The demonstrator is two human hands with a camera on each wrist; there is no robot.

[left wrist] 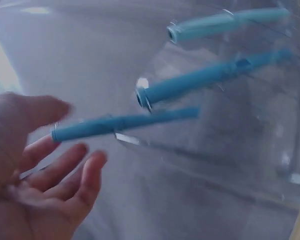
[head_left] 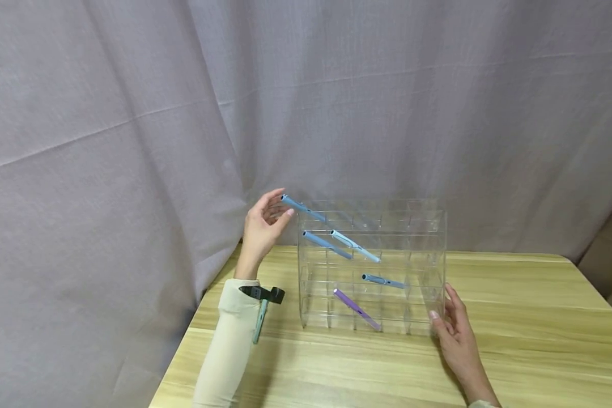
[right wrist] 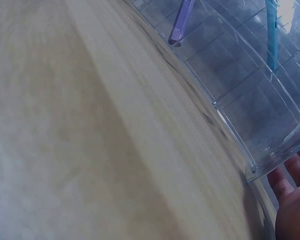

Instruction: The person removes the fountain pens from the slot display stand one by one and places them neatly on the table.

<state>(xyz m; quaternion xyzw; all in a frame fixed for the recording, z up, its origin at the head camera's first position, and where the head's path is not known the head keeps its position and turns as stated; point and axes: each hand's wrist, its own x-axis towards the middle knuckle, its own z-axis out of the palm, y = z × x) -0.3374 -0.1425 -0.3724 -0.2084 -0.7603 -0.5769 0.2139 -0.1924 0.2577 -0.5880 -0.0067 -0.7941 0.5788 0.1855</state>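
Observation:
A clear compartment rack stands upright on the table, with pens poking out of its cells. At its upper left corner, my left hand has thumb and fingers spread around the end of a blue pen. In the left wrist view a gap shows between the thumb and that pen. My right hand grips the rack's lower right side, thumb in front. Below the top pen sit another blue pen and a light blue pen. Lower are a blue pen and a purple pen.
A green pen lies on the wooden table, partly behind the left wrist's black strap camera. A grey curtain hangs behind the table and along its left side.

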